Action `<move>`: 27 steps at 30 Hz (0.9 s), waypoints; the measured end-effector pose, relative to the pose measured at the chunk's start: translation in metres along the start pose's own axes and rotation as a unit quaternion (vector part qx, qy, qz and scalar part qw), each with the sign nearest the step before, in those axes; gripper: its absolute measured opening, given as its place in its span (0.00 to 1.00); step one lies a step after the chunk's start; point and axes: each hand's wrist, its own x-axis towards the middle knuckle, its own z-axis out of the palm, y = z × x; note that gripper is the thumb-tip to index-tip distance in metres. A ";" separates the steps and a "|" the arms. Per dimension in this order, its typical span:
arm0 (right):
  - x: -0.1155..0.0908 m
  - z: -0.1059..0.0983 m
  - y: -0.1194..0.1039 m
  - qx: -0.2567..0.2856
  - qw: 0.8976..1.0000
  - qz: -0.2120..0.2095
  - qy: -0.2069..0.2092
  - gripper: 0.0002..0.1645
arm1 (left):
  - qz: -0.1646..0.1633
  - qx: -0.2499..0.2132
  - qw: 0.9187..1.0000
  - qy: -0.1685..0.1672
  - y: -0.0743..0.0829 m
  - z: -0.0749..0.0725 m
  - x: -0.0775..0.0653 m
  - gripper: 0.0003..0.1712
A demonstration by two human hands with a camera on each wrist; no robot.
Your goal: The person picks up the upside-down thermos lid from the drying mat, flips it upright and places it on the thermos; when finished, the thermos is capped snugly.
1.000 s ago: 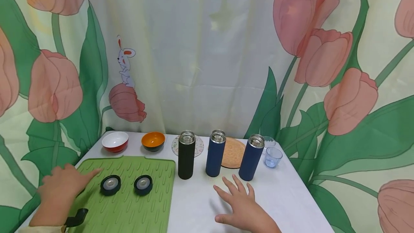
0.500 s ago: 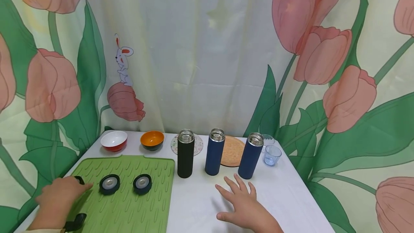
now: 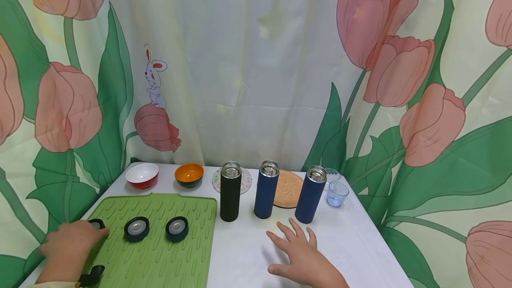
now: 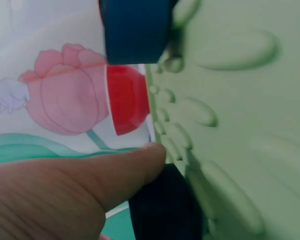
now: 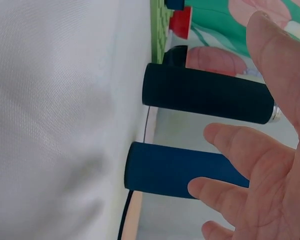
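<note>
Touching a dark lid (image 3: 97, 224) with the thumb (image 4: 132, 172), the left hand (image 3: 70, 244) bends down at the left edge of the green mat (image 3: 160, 263). Its other fingers are hidden from the left wrist camera, so I cannot tell whether they grip the lid, which lies on the mat beneath the hand. Two more lids lie to its right on the same mat, a middle lid (image 3: 137, 229) and a right lid (image 3: 177, 229), apart from each other. The right hand (image 3: 302, 254) is above the white table (image 3: 244, 261) with fingers spread wide, holding nothing, near the right blue bottle (image 3: 310, 199). A black bottle (image 3: 230, 199) and another blue bottle (image 3: 266, 197) stand to the left of that one, all three lidless with silver rims. Behind the mat sit a red bowl (image 3: 142, 177) and an orange bowl (image 3: 189, 174).
</note>
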 end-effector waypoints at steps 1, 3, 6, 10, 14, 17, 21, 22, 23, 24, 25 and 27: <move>0.000 0.000 0.000 -0.001 1.000 -0.001 0.000 0.50 | -0.003 0.002 1.000 -0.001 0.000 0.000 0.000 0.61; -0.001 0.000 0.000 -0.002 1.000 -0.001 0.001 0.50 | -0.009 0.005 1.000 -0.004 0.000 0.000 -0.002 0.61; -0.002 0.000 0.000 -0.001 1.000 0.000 0.001 0.50 | -0.018 0.011 1.000 -0.009 0.003 -0.001 -0.006 0.61; -0.002 0.000 0.000 0.005 1.000 0.002 -0.002 0.50 | -0.025 0.005 1.000 -0.011 0.005 -0.003 -0.010 0.63; 0.000 0.000 0.000 0.009 1.000 0.004 -0.006 0.49 | -0.012 -0.007 1.000 0.013 0.005 -0.002 -0.010 0.69; 0.001 0.000 0.000 0.009 1.000 0.002 -0.007 0.49 | 0.010 -0.011 0.999 0.040 0.007 -0.003 -0.012 0.72; 0.001 0.001 0.000 0.005 1.000 0.000 -0.007 0.49 | 0.052 -0.032 0.995 0.080 0.019 -0.007 -0.022 0.74; 0.001 0.001 0.000 0.002 1.000 0.001 -0.008 0.49 | 0.064 -0.040 0.993 0.092 0.024 -0.007 -0.026 0.73; 0.001 0.002 0.001 -0.001 1.000 0.001 -0.009 0.49 | 0.079 -0.042 0.991 0.103 0.031 -0.007 -0.030 0.73; 0.002 0.002 0.001 -0.004 1.000 0.002 -0.009 0.50 | 0.094 -0.048 0.988 0.112 0.038 -0.006 -0.035 0.72; 0.002 0.003 0.001 -0.007 1.000 0.002 -0.009 0.50 | 0.109 -0.051 0.985 0.125 0.045 -0.006 -0.039 0.70; 0.002 0.003 0.002 -0.009 1.000 0.002 -0.009 0.50 | 0.137 -0.058 0.976 0.156 0.061 -0.003 -0.050 0.65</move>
